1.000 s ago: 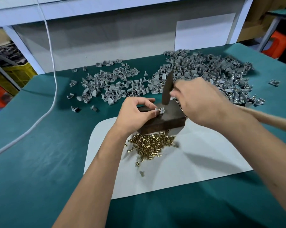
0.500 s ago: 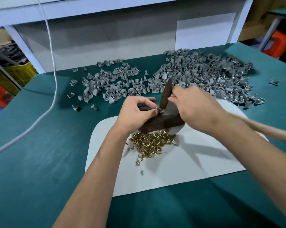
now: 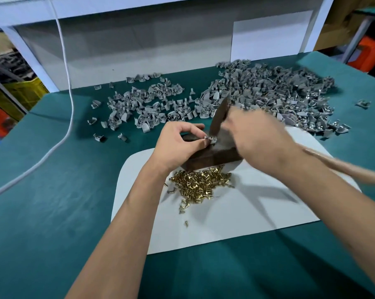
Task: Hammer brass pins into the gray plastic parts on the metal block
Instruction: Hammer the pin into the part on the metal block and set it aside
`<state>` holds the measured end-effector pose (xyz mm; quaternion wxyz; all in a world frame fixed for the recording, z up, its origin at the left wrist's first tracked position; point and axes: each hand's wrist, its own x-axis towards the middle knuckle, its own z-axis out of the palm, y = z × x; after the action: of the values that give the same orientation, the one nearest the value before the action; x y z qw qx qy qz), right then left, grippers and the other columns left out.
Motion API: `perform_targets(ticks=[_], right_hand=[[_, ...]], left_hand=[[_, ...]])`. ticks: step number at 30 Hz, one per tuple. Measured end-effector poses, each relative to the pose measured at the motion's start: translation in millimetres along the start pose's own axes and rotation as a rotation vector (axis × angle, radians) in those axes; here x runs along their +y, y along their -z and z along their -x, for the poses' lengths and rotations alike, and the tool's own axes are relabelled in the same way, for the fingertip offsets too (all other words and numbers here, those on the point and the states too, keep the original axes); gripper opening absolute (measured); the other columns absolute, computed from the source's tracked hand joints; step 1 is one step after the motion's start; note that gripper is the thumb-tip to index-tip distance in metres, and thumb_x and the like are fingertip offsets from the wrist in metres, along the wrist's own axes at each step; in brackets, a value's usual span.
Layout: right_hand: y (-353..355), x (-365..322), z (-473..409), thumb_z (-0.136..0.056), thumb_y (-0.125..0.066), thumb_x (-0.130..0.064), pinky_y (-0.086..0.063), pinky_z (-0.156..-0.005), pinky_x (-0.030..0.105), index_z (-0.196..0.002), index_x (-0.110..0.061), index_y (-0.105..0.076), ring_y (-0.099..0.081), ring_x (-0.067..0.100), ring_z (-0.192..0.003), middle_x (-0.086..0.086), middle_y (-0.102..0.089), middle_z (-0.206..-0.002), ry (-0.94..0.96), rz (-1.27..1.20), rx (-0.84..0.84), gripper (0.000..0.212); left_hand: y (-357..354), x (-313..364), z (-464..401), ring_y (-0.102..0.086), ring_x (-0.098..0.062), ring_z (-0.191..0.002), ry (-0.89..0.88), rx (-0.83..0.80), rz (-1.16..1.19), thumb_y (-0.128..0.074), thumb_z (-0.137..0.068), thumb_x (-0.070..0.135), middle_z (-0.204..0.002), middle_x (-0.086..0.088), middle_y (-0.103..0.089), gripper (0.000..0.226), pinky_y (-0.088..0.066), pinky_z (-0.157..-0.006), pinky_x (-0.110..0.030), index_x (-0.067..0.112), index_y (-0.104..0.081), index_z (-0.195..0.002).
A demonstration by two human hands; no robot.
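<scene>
A dark metal block [image 3: 212, 157] stands on a white sheet [image 3: 236, 212]. On the block's top my left hand [image 3: 180, 145] pinches a small gray plastic part [image 3: 210, 139]. My right hand [image 3: 257, 139], blurred by motion, grips a hammer close to its dark head [image 3: 220, 117]; the head's lower end is at the part. The wooden handle [image 3: 342, 168] sticks out to the right past my wrist. A heap of brass pins [image 3: 201, 184] lies on the sheet just in front of the block.
Behind the block, gray plastic parts lie in a loose heap [image 3: 147, 104] at the left and a bigger heap [image 3: 279, 93] at the right. A white cable [image 3: 68, 87] runs down across the green table's left side. Crates stand off the left edge.
The hammer head rose, came down onto the gray part, and now shows motion blur at the part again. My left hand has kept its pinch on the part.
</scene>
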<state>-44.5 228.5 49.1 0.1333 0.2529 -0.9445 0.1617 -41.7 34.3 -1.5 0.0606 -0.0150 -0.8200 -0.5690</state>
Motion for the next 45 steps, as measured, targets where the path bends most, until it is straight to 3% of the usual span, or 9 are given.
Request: perform_targets(ticks=[3, 7, 12, 21, 26, 29, 36, 40, 45], right_hand=[[2, 3, -6, -0.109, -0.038, -0.038, -0.044, -0.066, 0.041, -0.099, -0.022, -0.047, -0.053, 0.035, -0.073, 0.014, -0.065, -0.091, -0.027, 0.124, -0.118, 0.02], [8, 7, -10, -0.107, -0.037, -0.038, -0.043, -0.059, 0.039, -0.104, -0.017, -0.053, -0.052, 0.032, -0.064, 0.01, -0.064, -0.081, 0.066, 0.001, 0.182, 0.027], [-6, 9, -6, -0.109, -0.038, -0.037, -0.043, -0.066, 0.043, -0.1, -0.021, -0.047, -0.058, 0.04, -0.076, 0.01, -0.055, -0.079, -0.009, 0.069, -0.087, 0.02], [15, 54, 8, -0.097, -0.065, -0.038, -0.056, -0.072, 0.04, -0.095, -0.024, -0.067, -0.066, 0.021, -0.074, -0.006, -0.07, -0.079, -0.146, -0.152, -0.09, 0.014], [25, 80, 22, -0.076, -0.087, -0.029, -0.055, -0.068, 0.037, -0.074, -0.022, -0.068, -0.065, 0.015, -0.068, -0.011, -0.068, -0.068, -0.208, -0.023, -0.137, 0.021], [22, 84, 28, -0.074, -0.086, -0.03, -0.057, -0.07, 0.042, -0.073, -0.023, -0.066, -0.065, 0.027, -0.073, -0.003, -0.069, -0.072, -0.29, 0.07, -0.185, 0.021], [14, 75, 28, -0.073, -0.085, -0.038, -0.052, -0.067, 0.031, -0.068, -0.028, -0.066, -0.063, 0.019, -0.075, -0.011, -0.067, -0.072, -0.312, 0.125, -0.236, 0.023], [14, 55, 17, -0.085, -0.078, -0.031, -0.059, -0.078, 0.039, -0.084, -0.027, -0.07, -0.067, 0.017, -0.081, -0.013, -0.068, -0.078, -0.226, -0.014, -0.093, 0.009], [-16, 11, 6, -0.093, -0.067, -0.045, -0.049, -0.091, 0.039, -0.114, -0.032, -0.067, -0.054, 0.014, -0.102, -0.01, -0.063, -0.103, 0.069, -0.168, -0.052, 0.025]], left_hand=[[0, 1, 2, -0.071, -0.004, -0.105, -0.007, 0.004, -0.016, -0.082, -0.08, 0.0, -0.115, -0.003, -0.075, 0.007, -0.058, -0.097, -0.037, 0.006, -0.08, -0.082], [1, 0, 0, -0.07, 0.0, -0.103, -0.002, -0.003, -0.022, -0.084, -0.08, 0.005, -0.115, 0.002, -0.075, 0.006, -0.058, -0.096, -0.032, 0.009, -0.081, -0.082], [2, 1, 2, -0.069, -0.002, -0.106, -0.014, -0.009, -0.016, -0.084, -0.08, 0.002, -0.112, 0.001, -0.075, 0.008, -0.058, -0.097, -0.034, 0.01, -0.081, -0.081], [2, -1, 2, -0.069, 0.004, -0.104, 0.003, -0.005, 0.052, -0.079, -0.085, 0.005, -0.119, 0.002, -0.075, 0.012, -0.05, -0.089, -0.012, 0.016, -0.081, -0.081], [2, 0, 2, -0.068, 0.003, -0.105, 0.019, -0.015, 0.076, -0.078, -0.086, 0.008, -0.119, 0.007, -0.075, 0.019, -0.048, -0.092, -0.022, 0.022, -0.08, -0.075], [3, 0, 3, -0.067, 0.006, -0.104, 0.011, -0.02, 0.065, -0.079, -0.086, 0.009, -0.119, 0.009, -0.075, 0.017, -0.047, -0.091, -0.022, 0.022, -0.081, -0.076], [2, 1, 4, -0.067, 0.004, -0.107, 0.005, -0.028, 0.062, -0.079, -0.086, 0.008, -0.122, 0.009, -0.074, 0.014, -0.049, -0.095, -0.025, 0.019, -0.081, -0.079], [2, 3, 5, -0.067, 0.003, -0.107, -0.006, -0.038, 0.075, -0.078, -0.087, 0.008, -0.123, 0.009, -0.073, 0.016, -0.049, -0.093, -0.025, 0.02, -0.081, -0.078], [2, 1, 4, -0.068, -0.011, -0.115, -0.041, -0.038, 0.11, -0.076, -0.087, 0.006, -0.127, 0.004, -0.072, 0.014, -0.052, -0.105, -0.048, 0.018, -0.08, -0.08]])
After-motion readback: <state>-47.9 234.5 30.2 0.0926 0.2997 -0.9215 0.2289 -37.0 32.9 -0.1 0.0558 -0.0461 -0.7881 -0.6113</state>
